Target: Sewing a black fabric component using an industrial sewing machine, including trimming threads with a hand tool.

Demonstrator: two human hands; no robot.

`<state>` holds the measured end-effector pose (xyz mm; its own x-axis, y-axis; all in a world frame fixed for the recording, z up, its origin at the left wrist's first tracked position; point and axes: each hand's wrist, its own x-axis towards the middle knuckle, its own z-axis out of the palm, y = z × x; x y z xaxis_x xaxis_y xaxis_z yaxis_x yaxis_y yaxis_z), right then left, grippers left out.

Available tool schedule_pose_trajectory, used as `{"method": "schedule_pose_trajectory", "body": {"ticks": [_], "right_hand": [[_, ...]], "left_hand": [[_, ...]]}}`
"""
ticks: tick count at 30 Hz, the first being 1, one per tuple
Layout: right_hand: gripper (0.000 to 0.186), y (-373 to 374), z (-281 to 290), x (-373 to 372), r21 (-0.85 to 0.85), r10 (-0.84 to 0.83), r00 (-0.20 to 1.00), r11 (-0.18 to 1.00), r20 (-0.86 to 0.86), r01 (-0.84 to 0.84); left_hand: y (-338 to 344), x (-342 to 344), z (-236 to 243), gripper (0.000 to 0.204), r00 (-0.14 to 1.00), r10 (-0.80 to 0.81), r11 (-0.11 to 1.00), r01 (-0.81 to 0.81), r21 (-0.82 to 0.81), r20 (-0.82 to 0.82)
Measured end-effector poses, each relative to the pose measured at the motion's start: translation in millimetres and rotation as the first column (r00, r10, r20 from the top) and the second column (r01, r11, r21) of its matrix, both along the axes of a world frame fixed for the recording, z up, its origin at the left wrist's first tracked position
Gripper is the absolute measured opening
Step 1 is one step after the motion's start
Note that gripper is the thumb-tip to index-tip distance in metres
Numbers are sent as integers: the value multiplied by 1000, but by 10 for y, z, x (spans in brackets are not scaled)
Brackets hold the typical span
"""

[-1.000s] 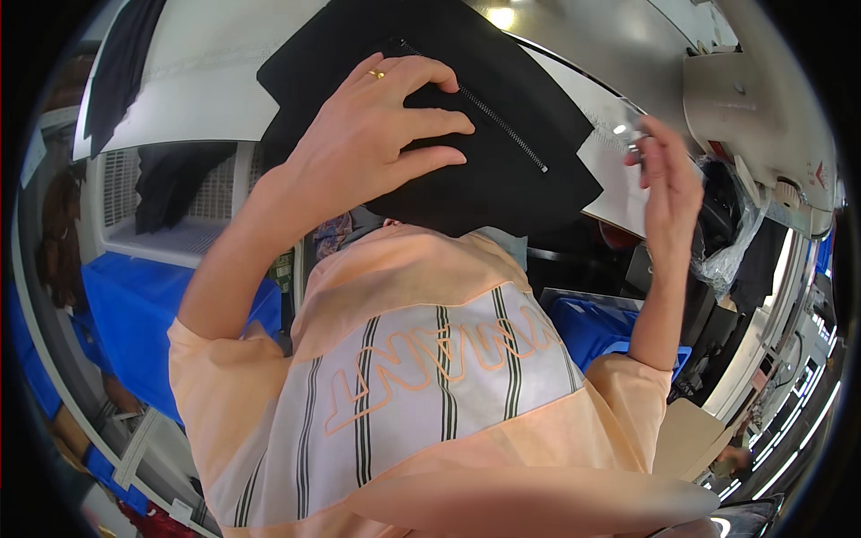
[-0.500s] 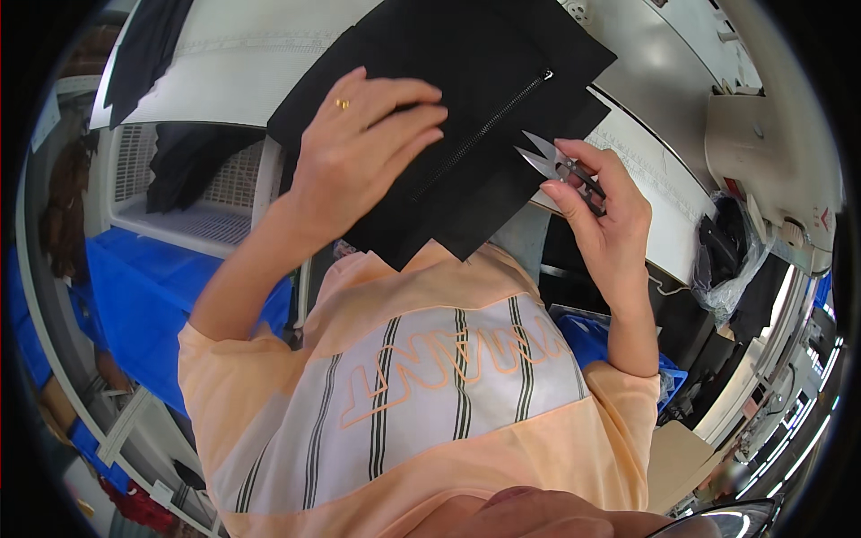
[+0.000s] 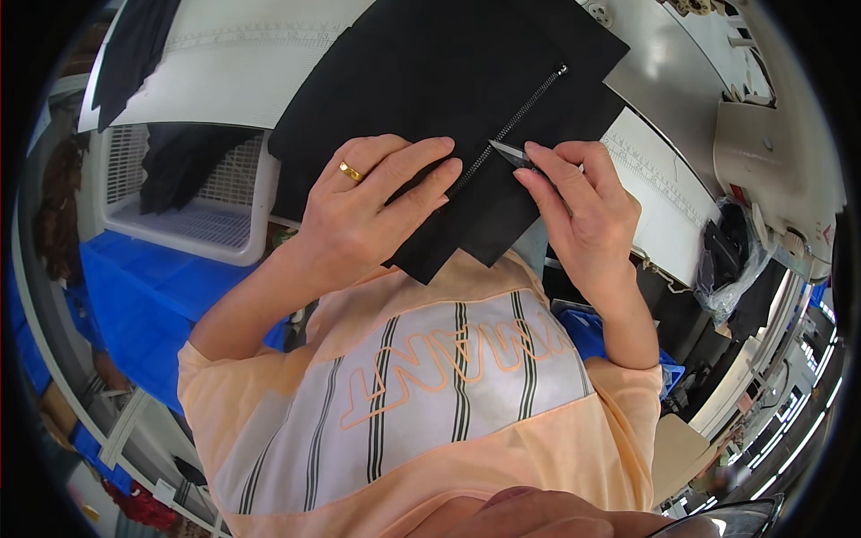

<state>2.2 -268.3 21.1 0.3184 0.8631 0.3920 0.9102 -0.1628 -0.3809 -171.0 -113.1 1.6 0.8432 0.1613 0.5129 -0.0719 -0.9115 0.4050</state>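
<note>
A black fabric piece [image 3: 413,81] with a silver-toothed zipper [image 3: 527,106] running diagonally across it lies on the worktable and overhangs its near edge. My left hand [image 3: 363,206] rests on the cloth, fingers stretched out, their tips close to the zipper's lower end. Between the thumb and fingers of my right hand [image 3: 583,202] is a pair of thread snips [image 3: 509,154]. The blades appear closed together, and their tip is at the zipper's middle. My fingers cover the handles of the snips.
A white plastic basket [image 3: 258,242] holding black cloth stands at the left, above a blue bin [image 3: 134,314]. To the right is a sewing machine [image 3: 762,152], with a clear plastic bag [image 3: 725,291] hanging near it. Ruler markings run along the white table [image 3: 242,72].
My right hand has moved left with the snips, whose spread blades have come together at the zipper. My left hand has shifted down and right onto the fabric.
</note>
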Motion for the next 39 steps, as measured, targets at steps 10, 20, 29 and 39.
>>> {"method": "schedule_pose_trajectory", "body": {"ticks": [10,20,29,39], "right_hand": [[29,52,-87,-27,44,28,999,999,19,-28],[24,96,-64,26,36,141,984,989,107,-145],[23,63,-75,-83,8,-49,998,999,-41,49],[26,46,-124,-64,26,-18,1000,999,-19,18]], "left_hand": [[21,33,2,32,999,10,999,-11,32,37],[27,59,-32,30,997,11,999,-15,47,76],[40,64,-19,28,997,1,1000,-3,27,72],[52,59,-8,27,998,-4,999,2,42,57]]}}
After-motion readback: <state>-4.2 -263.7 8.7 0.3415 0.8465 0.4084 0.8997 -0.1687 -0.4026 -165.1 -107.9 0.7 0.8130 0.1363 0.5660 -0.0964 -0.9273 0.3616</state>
